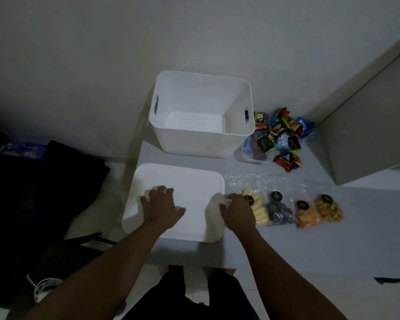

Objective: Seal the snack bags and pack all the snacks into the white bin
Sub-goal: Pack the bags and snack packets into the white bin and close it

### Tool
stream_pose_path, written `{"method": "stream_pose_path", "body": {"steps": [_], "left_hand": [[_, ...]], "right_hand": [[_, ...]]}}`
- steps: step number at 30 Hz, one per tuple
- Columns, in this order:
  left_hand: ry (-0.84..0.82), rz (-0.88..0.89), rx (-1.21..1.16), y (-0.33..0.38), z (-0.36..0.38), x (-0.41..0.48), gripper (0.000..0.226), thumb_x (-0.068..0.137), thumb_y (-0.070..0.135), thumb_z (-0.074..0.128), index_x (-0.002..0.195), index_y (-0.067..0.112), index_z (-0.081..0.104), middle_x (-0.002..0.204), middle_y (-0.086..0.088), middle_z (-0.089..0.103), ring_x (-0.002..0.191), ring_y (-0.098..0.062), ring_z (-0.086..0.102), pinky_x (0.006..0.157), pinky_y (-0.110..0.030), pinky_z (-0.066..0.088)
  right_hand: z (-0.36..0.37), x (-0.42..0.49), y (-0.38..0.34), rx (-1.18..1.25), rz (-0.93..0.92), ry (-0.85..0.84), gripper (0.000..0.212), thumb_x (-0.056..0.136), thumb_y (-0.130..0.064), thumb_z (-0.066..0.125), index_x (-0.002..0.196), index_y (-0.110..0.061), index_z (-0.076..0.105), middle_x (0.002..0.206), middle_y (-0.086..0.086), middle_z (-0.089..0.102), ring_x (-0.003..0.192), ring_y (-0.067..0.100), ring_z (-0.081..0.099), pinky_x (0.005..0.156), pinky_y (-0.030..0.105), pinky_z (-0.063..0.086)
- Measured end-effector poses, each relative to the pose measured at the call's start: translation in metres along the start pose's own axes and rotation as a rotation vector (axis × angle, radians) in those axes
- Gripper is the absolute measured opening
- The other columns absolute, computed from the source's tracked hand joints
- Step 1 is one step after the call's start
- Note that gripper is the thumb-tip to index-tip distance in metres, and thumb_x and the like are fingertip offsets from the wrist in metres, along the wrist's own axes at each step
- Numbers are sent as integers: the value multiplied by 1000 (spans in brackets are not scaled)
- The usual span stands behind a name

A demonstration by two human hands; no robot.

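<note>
An open white bin (194,139) stands empty at the back of the table. In front of it lies a flat white lid (194,181). My left hand (162,204) rests on the lid's left part with its fingers spread. My right hand (238,211) curls its fingers over the lid's right edge. Just right of the lid, several clear zip bags lie in a row: pale yellow sticks (260,213), dark pieces (278,211), orange snacks (306,215) and round golden snacks (329,209). A pile of wrapped snack packets (280,137) lies right of the bin.
A grey wall runs behind the table, and a grey cabinet (367,125) stands at the right. Dark fabric (44,192) and a white cable (46,287) lie on the floor to the left. A clear container (249,155) sits partly under the packet pile.
</note>
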State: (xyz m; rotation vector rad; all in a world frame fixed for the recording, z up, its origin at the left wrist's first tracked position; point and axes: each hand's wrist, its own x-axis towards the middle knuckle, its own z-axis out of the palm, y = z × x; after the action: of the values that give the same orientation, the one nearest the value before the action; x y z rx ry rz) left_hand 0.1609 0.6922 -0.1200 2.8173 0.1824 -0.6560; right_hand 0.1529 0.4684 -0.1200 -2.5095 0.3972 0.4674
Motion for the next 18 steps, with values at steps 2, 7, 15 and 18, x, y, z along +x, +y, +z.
{"method": "stream_pose_path", "body": {"steps": [2,7,15,18], "left_hand": [[16,52,-30,32,-8,9,77,83,63,59,147,26,36,155,-2,33,143,-29,28,115,-56,19],[24,115,-211,122,-21,34,76,82,63,62,144,25,40,147,-2,45,135,-27,41,108,-46,32],[-63,10,-286,219,-5,73,82,77,61,67,145,24,41,148,-3,45,133,-26,46,106,-44,39],[-178,-73,-209,233,12,74,93,70,63,71,145,19,37,146,-8,42,128,-29,50,101,-41,45]], "right_hand": [[-21,13,10,26,47,32,43,91,-34,62,128,-12,58,124,8,60,111,28,63,90,40,54],[-74,50,49,65,63,123,51,92,-33,63,136,-9,54,135,12,58,124,28,55,102,37,43],[-129,119,120,75,15,1,49,92,-29,62,134,-6,55,130,15,58,122,29,56,97,35,46],[-134,131,137,-13,-16,-137,49,90,-32,63,130,-5,56,126,15,58,120,30,57,94,35,47]]}}
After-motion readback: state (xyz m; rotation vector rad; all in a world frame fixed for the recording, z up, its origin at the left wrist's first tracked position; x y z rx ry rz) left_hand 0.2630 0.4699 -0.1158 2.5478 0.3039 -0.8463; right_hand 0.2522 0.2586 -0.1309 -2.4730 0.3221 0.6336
